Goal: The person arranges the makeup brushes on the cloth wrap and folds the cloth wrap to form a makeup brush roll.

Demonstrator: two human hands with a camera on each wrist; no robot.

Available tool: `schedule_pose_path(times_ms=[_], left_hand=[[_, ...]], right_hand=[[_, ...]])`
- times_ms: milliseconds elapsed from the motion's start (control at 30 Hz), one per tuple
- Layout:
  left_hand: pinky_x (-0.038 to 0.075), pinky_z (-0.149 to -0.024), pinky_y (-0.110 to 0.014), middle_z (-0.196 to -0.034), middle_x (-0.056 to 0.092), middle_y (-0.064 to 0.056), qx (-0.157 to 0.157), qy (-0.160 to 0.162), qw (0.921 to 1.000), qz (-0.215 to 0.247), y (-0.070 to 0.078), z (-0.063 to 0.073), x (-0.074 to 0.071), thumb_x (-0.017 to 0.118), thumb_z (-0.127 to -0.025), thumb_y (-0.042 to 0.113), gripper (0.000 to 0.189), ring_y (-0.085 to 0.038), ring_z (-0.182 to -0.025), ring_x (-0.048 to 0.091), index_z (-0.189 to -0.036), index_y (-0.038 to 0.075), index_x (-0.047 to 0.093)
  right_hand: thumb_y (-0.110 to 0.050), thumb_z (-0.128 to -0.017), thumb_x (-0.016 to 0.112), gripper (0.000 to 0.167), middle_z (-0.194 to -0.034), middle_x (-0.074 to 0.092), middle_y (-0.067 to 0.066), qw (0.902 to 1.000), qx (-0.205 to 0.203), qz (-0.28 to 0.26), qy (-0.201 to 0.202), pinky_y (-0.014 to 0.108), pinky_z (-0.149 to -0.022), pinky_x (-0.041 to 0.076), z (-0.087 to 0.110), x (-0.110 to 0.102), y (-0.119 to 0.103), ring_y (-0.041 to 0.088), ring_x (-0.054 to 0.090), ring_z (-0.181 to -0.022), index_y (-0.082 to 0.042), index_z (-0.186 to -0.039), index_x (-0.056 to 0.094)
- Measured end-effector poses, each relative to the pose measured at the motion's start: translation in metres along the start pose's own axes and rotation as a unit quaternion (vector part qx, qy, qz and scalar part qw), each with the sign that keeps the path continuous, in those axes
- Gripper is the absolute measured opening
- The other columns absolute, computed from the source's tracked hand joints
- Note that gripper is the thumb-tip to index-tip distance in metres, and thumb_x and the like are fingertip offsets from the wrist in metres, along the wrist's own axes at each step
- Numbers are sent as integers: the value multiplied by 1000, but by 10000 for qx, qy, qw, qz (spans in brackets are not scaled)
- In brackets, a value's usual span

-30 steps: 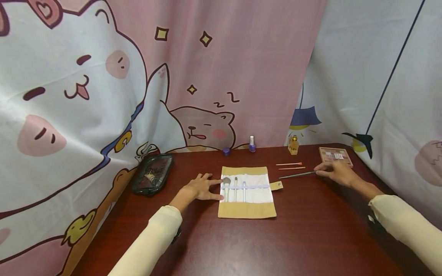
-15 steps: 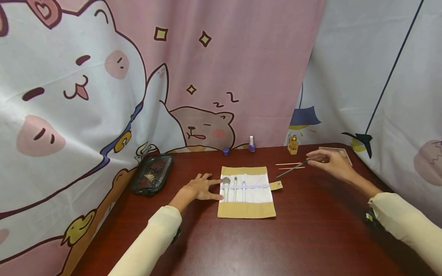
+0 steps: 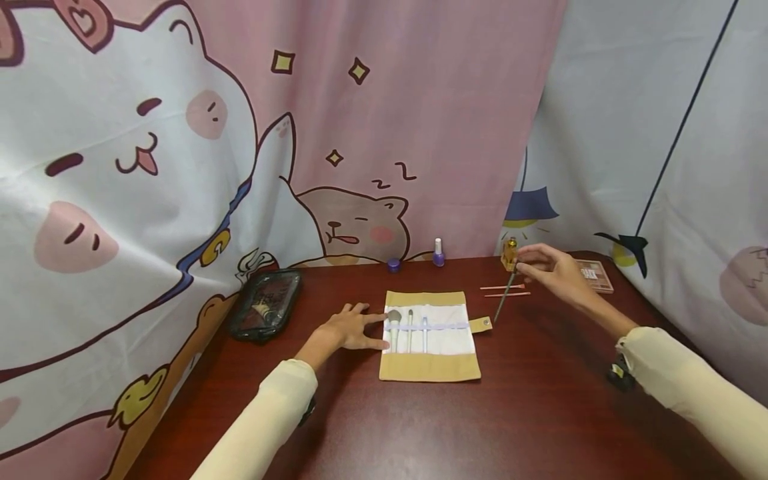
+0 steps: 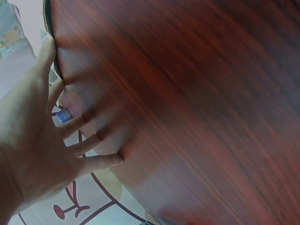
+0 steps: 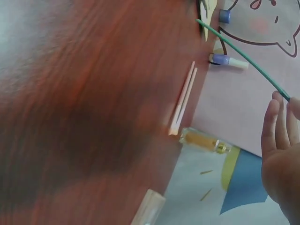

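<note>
A tan-and-white brush roll (image 3: 429, 367) lies unfolded on the table, with three makeup brushes (image 3: 411, 333) tucked under its lilac band. At its left edge my left hand (image 3: 346, 328) rests with fingers spread, thumb and index finger touching the border. My right hand (image 3: 553, 272) pinches a slim dark green makeup brush (image 3: 507, 293) by its upper end, above the table. The brush slants down and left, its lower tip near the roll's snap strap (image 3: 481, 325). In the right wrist view the green handle (image 5: 243, 57) shows plainly; the gripped end is hidden by fingers.
Two pink brushes (image 3: 507, 295) lie right of the roll. Behind are a purple jar (image 3: 393, 265), a nail polish bottle (image 3: 438, 253) and a gold perfume bottle (image 3: 508, 257). An eyeshadow palette (image 3: 597, 277) stands right, a black clear-topped pouch (image 3: 266, 307) left.
My right hand has lifted the green brush off the table and moved left, tilting it from nearly flat to steep. The left hand has stayed put at the roll's edge.
</note>
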State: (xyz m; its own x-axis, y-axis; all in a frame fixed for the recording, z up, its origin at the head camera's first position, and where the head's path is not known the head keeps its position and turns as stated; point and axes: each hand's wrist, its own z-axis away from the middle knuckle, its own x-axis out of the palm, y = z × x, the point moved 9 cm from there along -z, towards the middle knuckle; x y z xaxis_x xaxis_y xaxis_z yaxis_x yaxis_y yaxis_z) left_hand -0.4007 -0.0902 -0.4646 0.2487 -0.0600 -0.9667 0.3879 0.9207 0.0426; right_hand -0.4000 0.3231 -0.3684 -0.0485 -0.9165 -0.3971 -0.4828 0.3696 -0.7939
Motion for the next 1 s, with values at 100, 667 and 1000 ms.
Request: schedule_pose_path(times_ms=[100, 667, 1000], left_hand=[[38, -113, -61, -168, 29, -9, 4, -11, 10000, -22, 0, -1, 0, 59, -85, 82, 83, -36, -151, 29, -158, 47, 40], [38, -113, -62, -167, 30, -10, -18, -6, 10000, -53, 0, -1, 1, 59, -85, 82, 83, -36, -151, 29, -158, 47, 40], [40, -111, -61, -167, 30, -11, 28, 21, 10000, -42, 0, -1, 0, 59, -86, 82, 83, -37, -149, 31, -158, 45, 40]], right_hand=[[-7, -100, 70, 31, -115, 74, 14, 9997, -23, 219, 121, 32, -72, 61, -8, 2, -4, 11, 75, -90, 0, -129, 64], [-20, -100, 72, 32, -114, 76, 16, 9973, -104, 695, -193, 24, -69, 59, -34, 57, -32, 6, 73, -82, -6, -130, 72], [-14, -99, 72, 30, -110, 77, 19, 9984, -137, 365, -403, 23, -66, 58, -48, 97, -29, 12, 73, -76, -4, -127, 73]])
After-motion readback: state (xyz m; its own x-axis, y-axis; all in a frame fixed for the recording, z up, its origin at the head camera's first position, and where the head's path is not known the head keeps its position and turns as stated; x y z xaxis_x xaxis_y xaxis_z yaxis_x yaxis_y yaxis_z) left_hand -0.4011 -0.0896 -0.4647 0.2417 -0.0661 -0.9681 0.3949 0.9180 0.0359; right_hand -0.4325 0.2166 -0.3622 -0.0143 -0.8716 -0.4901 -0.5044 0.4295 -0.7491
